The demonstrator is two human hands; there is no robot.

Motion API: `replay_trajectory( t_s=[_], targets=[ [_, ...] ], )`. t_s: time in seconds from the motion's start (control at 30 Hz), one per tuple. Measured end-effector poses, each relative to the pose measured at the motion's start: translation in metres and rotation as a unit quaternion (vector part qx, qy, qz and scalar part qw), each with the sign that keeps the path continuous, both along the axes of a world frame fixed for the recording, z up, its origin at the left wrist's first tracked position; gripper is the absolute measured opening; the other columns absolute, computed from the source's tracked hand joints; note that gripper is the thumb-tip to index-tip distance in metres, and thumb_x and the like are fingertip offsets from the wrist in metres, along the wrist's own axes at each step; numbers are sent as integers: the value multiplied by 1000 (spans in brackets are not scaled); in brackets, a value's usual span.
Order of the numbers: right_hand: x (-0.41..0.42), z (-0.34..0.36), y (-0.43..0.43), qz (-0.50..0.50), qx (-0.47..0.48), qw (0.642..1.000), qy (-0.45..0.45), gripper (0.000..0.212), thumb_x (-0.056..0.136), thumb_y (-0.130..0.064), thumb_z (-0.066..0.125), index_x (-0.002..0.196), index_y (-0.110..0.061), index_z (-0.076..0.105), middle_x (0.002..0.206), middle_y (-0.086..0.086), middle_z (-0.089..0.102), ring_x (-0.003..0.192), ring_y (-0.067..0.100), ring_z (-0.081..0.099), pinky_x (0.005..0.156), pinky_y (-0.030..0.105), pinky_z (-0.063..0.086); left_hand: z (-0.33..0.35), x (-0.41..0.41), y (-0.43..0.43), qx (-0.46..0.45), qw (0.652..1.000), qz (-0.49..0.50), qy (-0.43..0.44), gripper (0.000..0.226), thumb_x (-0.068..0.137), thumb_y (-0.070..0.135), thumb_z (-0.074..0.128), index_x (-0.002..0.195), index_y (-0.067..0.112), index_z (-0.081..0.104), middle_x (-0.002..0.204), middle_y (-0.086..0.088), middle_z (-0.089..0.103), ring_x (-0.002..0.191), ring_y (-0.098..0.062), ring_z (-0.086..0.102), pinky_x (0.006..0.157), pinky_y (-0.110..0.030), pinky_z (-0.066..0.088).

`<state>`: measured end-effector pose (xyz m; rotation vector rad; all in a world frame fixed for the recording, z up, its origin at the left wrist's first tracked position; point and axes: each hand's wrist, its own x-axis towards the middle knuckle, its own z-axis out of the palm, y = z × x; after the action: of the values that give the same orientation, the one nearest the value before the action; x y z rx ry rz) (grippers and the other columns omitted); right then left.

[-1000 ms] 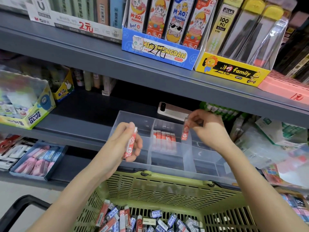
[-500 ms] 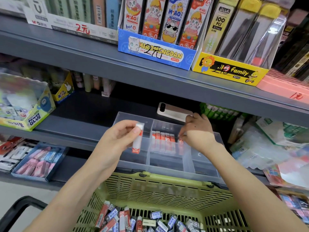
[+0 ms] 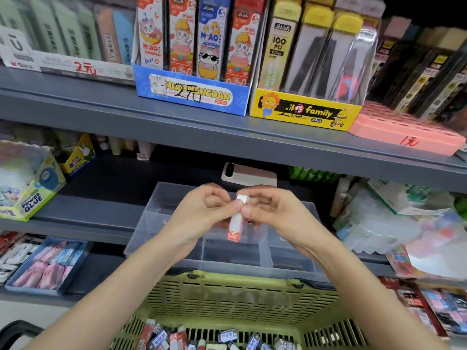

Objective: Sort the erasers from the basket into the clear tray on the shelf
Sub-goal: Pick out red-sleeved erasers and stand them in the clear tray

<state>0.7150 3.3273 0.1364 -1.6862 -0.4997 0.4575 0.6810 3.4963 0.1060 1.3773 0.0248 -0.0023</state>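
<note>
A white eraser with a red sleeve hangs upright over the clear divided tray on the lower shelf. My left hand and my right hand both pinch the eraser's upper end, meeting above the tray's middle compartment. The hands hide that compartment's contents. Below, the green basket holds several red-sleeved and blue-sleeved erasers at its bottom.
A phone lies on the shelf behind the tray. A Power Glue box stands at left, plastic-wrapped packs at right. A blue tray of pink erasers sits lower left. The upper shelf overhangs with boxed stationery.
My right hand left the tray's middle compartment without its eraser and came to the left hand. My left hand moved right with its eraser. Both hands now pinch that eraser.
</note>
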Motion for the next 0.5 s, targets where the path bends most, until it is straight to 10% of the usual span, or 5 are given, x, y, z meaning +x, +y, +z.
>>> replay_trajectory(
  t_s=[0.1, 0.23, 0.5],
  targets=[
    [11, 1, -17, -104, -15, 994, -36, 9, 79, -9, 70, 87, -9, 67, 80, 4, 70, 71, 9, 63, 62, 19, 48, -3, 13, -5, 184, 981, -26, -52, 30, 77, 40, 69, 87, 13, 60, 74, 6, 73, 72, -4, 67, 69, -16, 49],
    [30, -7, -37, -202, -88, 969, -107, 4, 80, -6, 70, 83, -5, 67, 83, 7, 70, 76, 14, 61, 75, 23, 48, -16, 26, 7, 569, 787, -66, -229, 24, 93, 35, 56, 108, 20, 68, 108, 7, 70, 109, -11, 60, 95, -25, 41],
    [49, -34, -18, -159, -185, 959, -145, 22, 79, -12, 73, 73, -30, 62, 87, -1, 68, 88, 19, 63, 87, 38, 50, -22, 44, 19, 637, 692, -270, -205, 50, 91, 61, 41, 138, 45, 42, 143, 27, 39, 138, 7, 12, 118, -35, -10]
  ],
)
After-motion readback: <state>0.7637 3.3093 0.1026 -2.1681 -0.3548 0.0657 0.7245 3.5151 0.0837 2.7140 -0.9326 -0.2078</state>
